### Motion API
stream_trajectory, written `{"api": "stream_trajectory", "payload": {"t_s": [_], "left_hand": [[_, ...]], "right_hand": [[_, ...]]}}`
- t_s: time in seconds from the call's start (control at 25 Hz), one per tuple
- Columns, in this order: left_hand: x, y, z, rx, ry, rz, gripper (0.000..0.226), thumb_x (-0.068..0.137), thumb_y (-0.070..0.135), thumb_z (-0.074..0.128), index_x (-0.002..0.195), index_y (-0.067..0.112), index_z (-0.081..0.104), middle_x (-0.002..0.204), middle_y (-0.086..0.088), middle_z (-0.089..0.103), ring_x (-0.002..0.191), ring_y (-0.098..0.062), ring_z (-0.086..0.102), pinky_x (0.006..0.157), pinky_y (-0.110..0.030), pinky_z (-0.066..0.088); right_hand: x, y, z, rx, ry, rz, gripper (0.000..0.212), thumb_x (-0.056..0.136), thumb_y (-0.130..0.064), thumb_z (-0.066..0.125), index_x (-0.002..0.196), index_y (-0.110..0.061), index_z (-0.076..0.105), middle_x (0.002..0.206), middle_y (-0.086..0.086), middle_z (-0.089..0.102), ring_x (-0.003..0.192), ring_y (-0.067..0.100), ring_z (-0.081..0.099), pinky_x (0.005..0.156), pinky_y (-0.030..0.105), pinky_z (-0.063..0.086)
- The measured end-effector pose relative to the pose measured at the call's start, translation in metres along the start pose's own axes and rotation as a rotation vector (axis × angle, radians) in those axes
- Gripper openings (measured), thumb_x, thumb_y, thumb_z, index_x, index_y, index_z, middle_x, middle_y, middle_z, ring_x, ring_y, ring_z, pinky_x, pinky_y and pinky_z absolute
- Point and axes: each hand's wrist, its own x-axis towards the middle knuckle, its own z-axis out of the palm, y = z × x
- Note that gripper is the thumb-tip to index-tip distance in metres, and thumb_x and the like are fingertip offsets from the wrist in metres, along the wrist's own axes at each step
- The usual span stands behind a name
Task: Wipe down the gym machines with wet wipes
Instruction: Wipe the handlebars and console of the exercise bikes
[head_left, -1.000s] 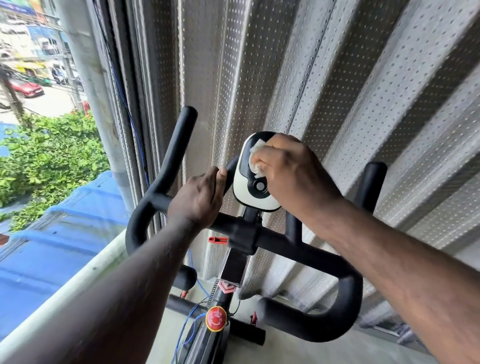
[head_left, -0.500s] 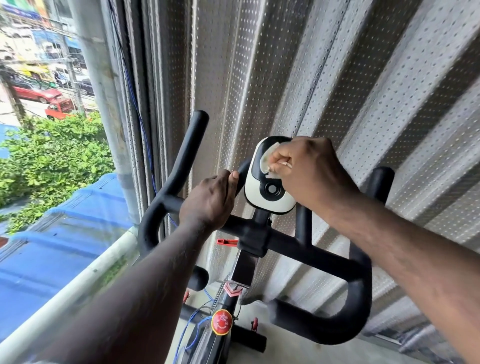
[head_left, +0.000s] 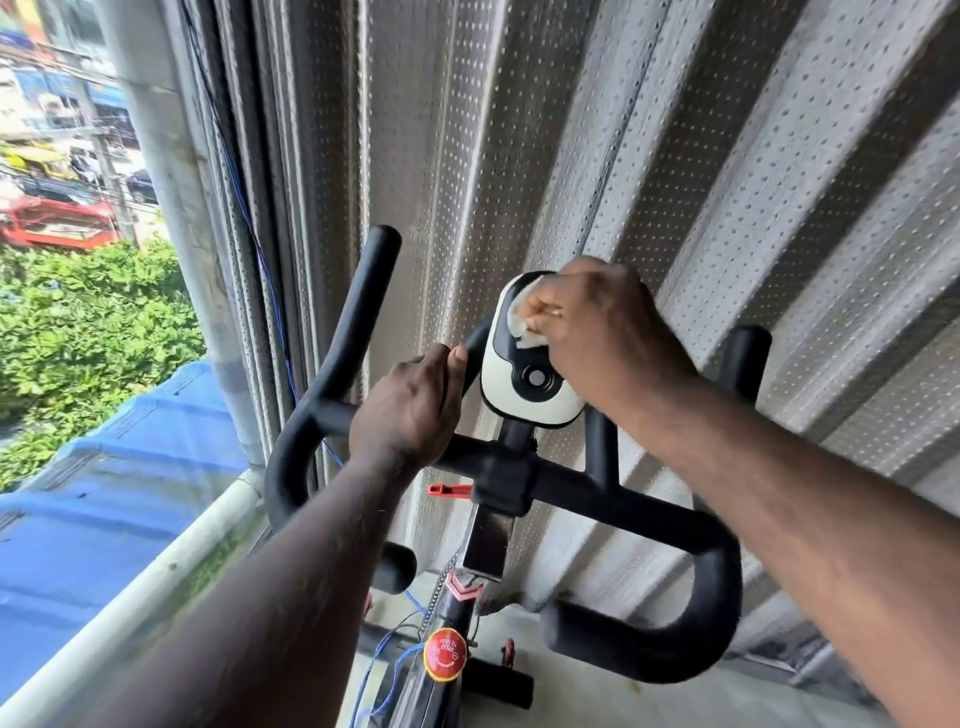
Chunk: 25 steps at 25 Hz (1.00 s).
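Observation:
An exercise bike stands in front of me with black handlebars and a white and black console on the stem. My right hand presses a crumpled white wet wipe against the upper part of the console screen. My left hand is wrapped around the handlebar just left of the console. A red round knob sits lower on the frame.
A perforated corrugated metal wall rises right behind the bike. On the left a grey post and a white rail edge a drop to a blue roof and green bushes. Blue wires hang by the frame.
My right hand has rubbed the wipe over the top of the console, shifting a little across the screen. The left hand keeps its grip on the handlebar.

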Motion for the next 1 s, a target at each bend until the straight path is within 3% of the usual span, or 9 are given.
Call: {"api": "stream_trajectory", "payload": {"t_s": [0.16,0.32,0.48,0.6,0.72,0.84,0.92,1.0], "left_hand": [[0.0,-0.002,0.0,0.009,-0.008,-0.002,0.05,0.109,0.06,0.02,0.081,0.023,0.039,0.064,0.0,0.048,0.064,-0.038,0.054,0.061,-0.046,0.048],[0.0,-0.001,0.001,0.02,0.005,-0.008,0.05,0.11,0.059,0.02,0.08,0.023,0.038,0.063,0.0,0.047,0.062,-0.035,0.052,0.06,-0.046,0.048],[0.0,-0.002,0.0,0.014,-0.003,-0.008,0.053,0.109,0.062,0.019,0.081,0.022,0.039,0.064,-0.002,0.05,0.063,-0.035,0.054,0.06,-0.046,0.048],[-0.001,-0.002,0.0,0.018,0.006,-0.006,0.052,0.109,0.061,0.02,0.08,0.023,0.037,0.062,0.0,0.048,0.06,-0.033,0.052,0.057,-0.042,0.045],[-0.001,-0.001,0.0,0.008,0.012,0.002,0.05,0.11,0.059,0.022,0.079,0.023,0.037,0.062,0.001,0.048,0.06,-0.031,0.05,0.057,-0.04,0.041],[-0.001,-0.001,0.0,0.007,0.008,-0.006,0.051,0.109,0.061,0.019,0.08,0.024,0.037,0.063,-0.001,0.049,0.063,-0.034,0.052,0.059,-0.041,0.044],[-0.001,-0.001,0.001,0.007,0.014,-0.02,0.049,0.108,0.062,0.019,0.08,0.026,0.036,0.063,-0.002,0.048,0.065,-0.039,0.055,0.059,-0.043,0.047],[-0.001,-0.003,0.002,0.013,0.017,-0.022,0.048,0.108,0.063,0.019,0.08,0.028,0.035,0.063,-0.003,0.047,0.064,-0.04,0.054,0.058,-0.043,0.046]], "right_hand": [[-0.014,0.016,0.009,0.064,-0.032,-0.114,0.021,0.09,0.007,0.072,0.104,-0.007,0.079,0.102,0.012,0.071,0.089,0.023,0.07,0.075,0.038,0.064],[-0.003,0.023,0.016,-0.031,0.075,-0.215,0.019,0.088,0.005,0.073,0.103,-0.005,0.078,0.098,0.012,0.066,0.093,0.028,0.063,0.076,0.04,0.059],[-0.017,0.018,0.034,-0.045,0.013,-0.363,0.026,0.088,0.01,0.072,0.109,-0.005,0.077,0.106,0.012,0.064,0.102,0.027,0.057,0.086,0.033,0.053],[-0.029,0.036,0.011,-0.085,-0.046,-0.479,0.035,0.091,0.014,0.062,0.116,-0.007,0.075,0.114,0.012,0.064,0.107,0.028,0.057,0.094,0.037,0.054],[-0.001,0.03,0.014,-0.205,-0.088,-0.534,0.044,0.095,0.004,0.045,0.126,-0.011,0.071,0.136,0.009,0.065,0.126,0.027,0.058,0.106,0.042,0.047],[0.025,0.032,0.013,-0.164,-0.107,-0.425,0.048,0.093,0.011,0.052,0.132,-0.012,0.069,0.139,0.008,0.066,0.129,0.024,0.062,0.109,0.043,0.052],[0.01,0.041,0.01,-0.016,-0.005,-0.213,0.05,0.095,0.012,0.052,0.137,-0.011,0.066,0.141,0.005,0.065,0.126,0.019,0.066,0.107,0.034,0.055],[-0.025,0.041,0.011,0.246,0.164,0.076,0.05,0.099,0.01,0.052,0.143,-0.012,0.062,0.14,-0.011,0.061,0.124,0.005,0.064,0.104,0.019,0.052]]}}
